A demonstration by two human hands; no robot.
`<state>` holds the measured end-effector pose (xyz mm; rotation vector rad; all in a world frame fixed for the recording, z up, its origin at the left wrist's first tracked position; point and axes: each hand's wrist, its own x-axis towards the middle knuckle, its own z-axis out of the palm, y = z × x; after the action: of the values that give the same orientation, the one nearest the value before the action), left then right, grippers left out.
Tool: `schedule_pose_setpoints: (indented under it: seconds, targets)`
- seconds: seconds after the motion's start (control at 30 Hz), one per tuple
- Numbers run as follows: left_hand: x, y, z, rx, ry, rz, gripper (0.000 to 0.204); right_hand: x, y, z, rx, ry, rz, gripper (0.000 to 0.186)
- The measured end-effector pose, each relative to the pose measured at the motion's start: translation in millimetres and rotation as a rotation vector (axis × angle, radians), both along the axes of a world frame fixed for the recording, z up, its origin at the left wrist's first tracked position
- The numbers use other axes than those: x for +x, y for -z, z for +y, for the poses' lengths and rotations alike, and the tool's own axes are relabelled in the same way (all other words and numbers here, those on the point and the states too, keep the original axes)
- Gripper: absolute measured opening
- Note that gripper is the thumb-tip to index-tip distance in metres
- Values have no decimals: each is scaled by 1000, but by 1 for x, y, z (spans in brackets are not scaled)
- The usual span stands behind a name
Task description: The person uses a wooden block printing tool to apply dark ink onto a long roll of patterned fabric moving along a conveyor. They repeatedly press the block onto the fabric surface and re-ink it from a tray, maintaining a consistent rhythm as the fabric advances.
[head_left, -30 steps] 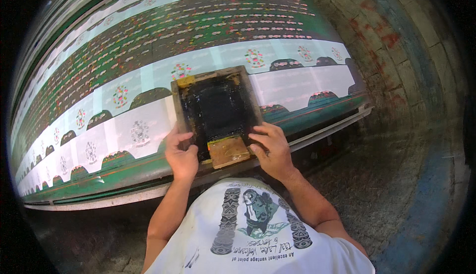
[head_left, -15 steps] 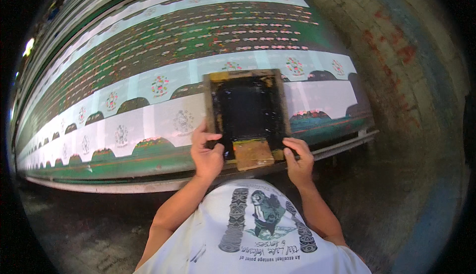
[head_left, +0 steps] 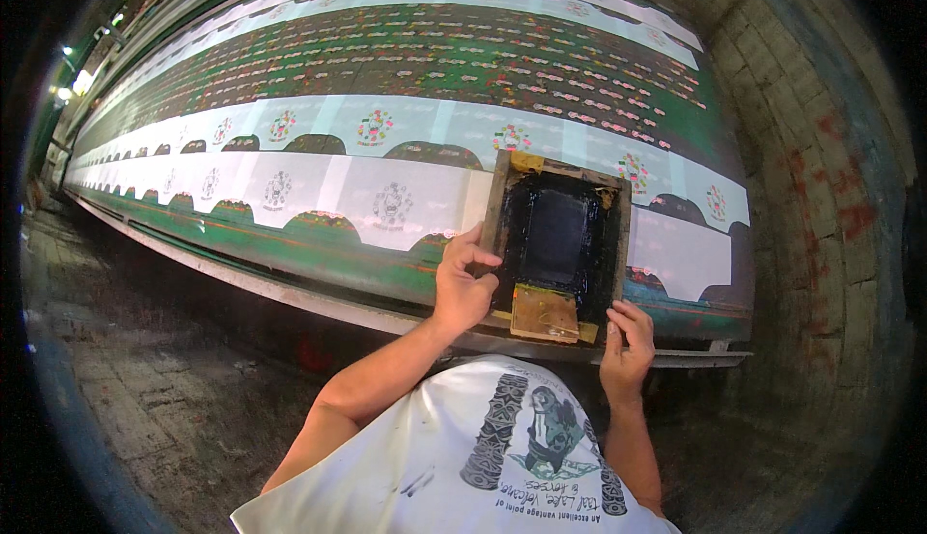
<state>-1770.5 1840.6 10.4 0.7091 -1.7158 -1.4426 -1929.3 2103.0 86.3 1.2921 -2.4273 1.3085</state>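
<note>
A wooden-edged printing screen with a dark, ink-stained inside lies over the near strip of white cloth. My left hand grips its left side, with the thumb and a finger over the edge. At the lower right corner, my right hand pinches the frame between thumb and fingers. A squeegee with a tan wooden face rests inside the near end of the frame, between my hands and touched by neither. Cloth under the screen is hidden.
Grey prints run along the near strip, left of the screen. Behind it lies another white strip with coloured prints. Both lie on a long green table with a pale rail at its near edge. A block wall stands at the right.
The whole view has swung, so the table and screen sit farther right in it. Against the cloth, the screen appears slightly farther right. Both hands keep hold of it.
</note>
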Motion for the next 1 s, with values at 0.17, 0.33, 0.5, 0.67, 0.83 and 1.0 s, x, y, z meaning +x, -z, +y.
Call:
schedule_pose_setpoints:
  seconds: [0.17,0.33,0.5,0.67,0.83,1.0]
  targets:
    - [-4,2,-1,49,10,-21,30,7,-13,-15,-6,-282,140,23]
    - [-5,11,-4,143,22,40,29,13,-24,-34,87,-449,189,31]
    - [-6,16,-5,127,35,42,36,19,-29,-47,184,-478,161,36]
    - [-1,-50,2,-423,-216,-141,42,15,-30,-49,159,-485,217,40]
    - [-12,-165,51,167,592,486,28,1,-21,-62,137,-465,231,43]
    - [-9,-321,108,634,1374,813,36,-17,-27,-64,168,-449,308,43]
